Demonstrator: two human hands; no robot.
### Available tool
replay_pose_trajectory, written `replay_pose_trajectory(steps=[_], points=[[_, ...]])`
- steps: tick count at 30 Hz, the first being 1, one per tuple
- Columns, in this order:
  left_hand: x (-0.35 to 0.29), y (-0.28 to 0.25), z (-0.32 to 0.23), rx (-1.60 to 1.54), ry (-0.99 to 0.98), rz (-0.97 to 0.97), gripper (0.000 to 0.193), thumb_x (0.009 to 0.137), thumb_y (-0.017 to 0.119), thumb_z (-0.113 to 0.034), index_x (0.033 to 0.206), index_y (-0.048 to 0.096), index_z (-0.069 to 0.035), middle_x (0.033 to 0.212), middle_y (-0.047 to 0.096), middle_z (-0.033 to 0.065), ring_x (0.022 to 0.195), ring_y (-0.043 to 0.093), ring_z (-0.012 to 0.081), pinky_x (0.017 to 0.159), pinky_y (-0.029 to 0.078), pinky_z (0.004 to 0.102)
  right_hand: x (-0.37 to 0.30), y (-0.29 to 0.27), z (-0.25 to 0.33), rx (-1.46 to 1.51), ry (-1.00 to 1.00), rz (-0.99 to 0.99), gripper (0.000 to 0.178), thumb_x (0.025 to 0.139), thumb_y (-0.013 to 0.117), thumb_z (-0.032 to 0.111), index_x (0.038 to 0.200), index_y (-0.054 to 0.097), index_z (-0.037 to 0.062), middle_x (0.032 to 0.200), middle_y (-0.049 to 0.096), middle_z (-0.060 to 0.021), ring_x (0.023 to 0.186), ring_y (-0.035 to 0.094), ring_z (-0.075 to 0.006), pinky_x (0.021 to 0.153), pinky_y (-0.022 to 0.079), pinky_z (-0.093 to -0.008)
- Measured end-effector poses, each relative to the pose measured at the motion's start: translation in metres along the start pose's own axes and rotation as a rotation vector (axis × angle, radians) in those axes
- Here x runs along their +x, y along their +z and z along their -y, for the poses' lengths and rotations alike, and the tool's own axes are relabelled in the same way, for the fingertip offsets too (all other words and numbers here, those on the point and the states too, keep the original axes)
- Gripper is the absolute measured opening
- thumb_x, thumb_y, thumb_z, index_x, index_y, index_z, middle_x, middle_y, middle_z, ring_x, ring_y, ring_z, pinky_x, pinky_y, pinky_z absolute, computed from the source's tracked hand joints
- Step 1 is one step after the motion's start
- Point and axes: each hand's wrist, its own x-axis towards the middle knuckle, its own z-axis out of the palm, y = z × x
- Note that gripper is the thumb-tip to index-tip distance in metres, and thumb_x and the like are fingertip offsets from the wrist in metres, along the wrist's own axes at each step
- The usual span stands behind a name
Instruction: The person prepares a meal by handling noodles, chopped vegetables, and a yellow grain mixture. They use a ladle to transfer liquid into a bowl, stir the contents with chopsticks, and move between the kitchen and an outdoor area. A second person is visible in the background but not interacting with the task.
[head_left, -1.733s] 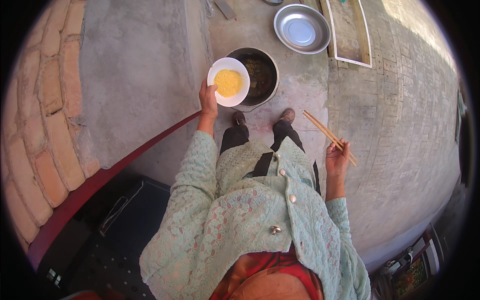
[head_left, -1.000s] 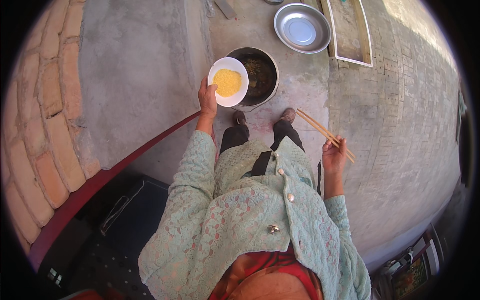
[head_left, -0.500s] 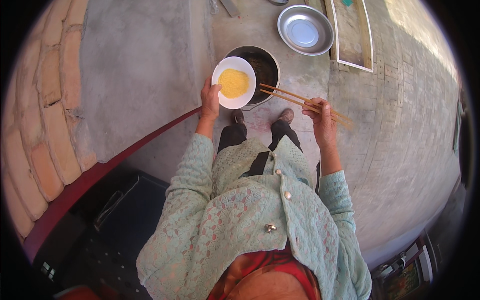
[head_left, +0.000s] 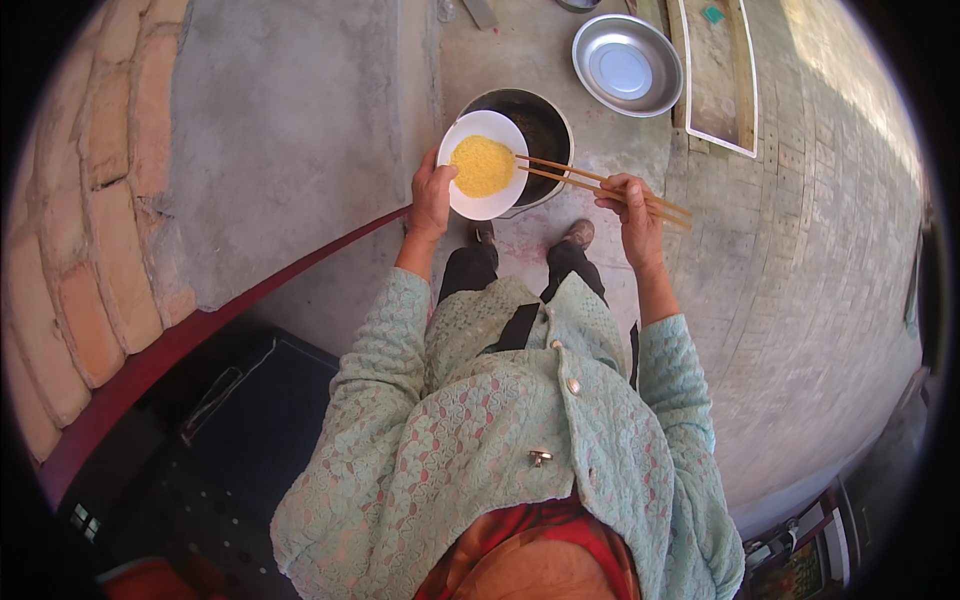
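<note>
A white bowl [head_left: 462,201] is gripped at its left rim by my left hand [head_left: 431,197], thumb over the edge. Fine yellow meal [head_left: 482,166] lies in it. The bowl is above a dark cooking pot [head_left: 551,118] and hides the pot's left part; what is inside the pot is too dark to make out well. My right hand [head_left: 634,217] is closed round a pair of wooden chopsticks [head_left: 590,184]. Their tips point left, over the pot, and meet the bowl's right rim in the picture; whether they touch it I cannot tell.
A wide metal basin [head_left: 664,76] lies on the ground beyond the pot, beside a white-edged frame [head_left: 722,142]. Brickwork [head_left: 108,270] runs along the left, with a dark red edge [head_left: 300,264] nearer me. My shoes [head_left: 578,234] are just this side of the pot.
The chopstick tips have moved up and closer to the bowl's rim. My right hand has risen slightly, and the whole view has shifted a little.
</note>
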Motion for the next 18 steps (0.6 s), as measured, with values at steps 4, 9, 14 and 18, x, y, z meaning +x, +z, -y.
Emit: replay_pose_trajectory(steps=[4,9,14,18], points=[[0.0,-0.001,0.001,-0.029,0.002,0.014,0.039,0.078,0.046,-0.014,0.113,0.052,0.004,0.1,0.059,0.0109,0.092,0.053,0.0177,0.083,0.042,0.0271,0.007,-0.001,0.0,-0.01,0.014,0.01,0.039,0.093,0.048,0.037,0.1,0.057,-0.001,0.096,0.059,-0.0101,0.084,0.06,-0.019,0.075,0.053,-0.031],[-0.001,0.0,-0.003,-0.057,0.006,0.012,0.039,0.078,0.046,-0.014,0.113,0.053,0.004,0.099,0.059,0.0108,0.092,0.053,0.0176,0.083,0.042,0.0274,0.015,0.002,0.005,-0.093,0.02,0.057,0.041,0.093,0.046,0.038,0.103,0.055,-0.0004,0.095,0.059,-0.0111,0.087,0.061,-0.0205,0.074,0.052,-0.0317],[-0.002,-0.003,-0.004,0.019,0.052,0.013,0.039,0.078,0.047,-0.014,0.112,0.053,0.004,0.1,0.059,0.0113,0.092,0.054,0.018,0.083,0.042,0.0279,0.021,0.003,0.003,-0.05,0.015,0.034,0.033,0.093,0.05,0.033,0.097,0.056,0.0003,0.093,0.059,-0.009,0.084,0.061,-0.019,0.073,0.054,-0.0309],[-0.003,-0.003,-0.003,-0.001,0.041,0.008,0.039,0.078,0.047,-0.014,0.112,0.053,0.004,0.1,0.059,0.0115,0.092,0.054,0.0183,0.083,0.042,0.0281,0.021,0.004,0.0,-0.008,0.027,0.008,0.029,0.092,0.052,0.029,0.093,0.056,0.001,0.091,0.058,-0.008,0.082,0.062,-0.0187,0.073,0.055,-0.0306]])
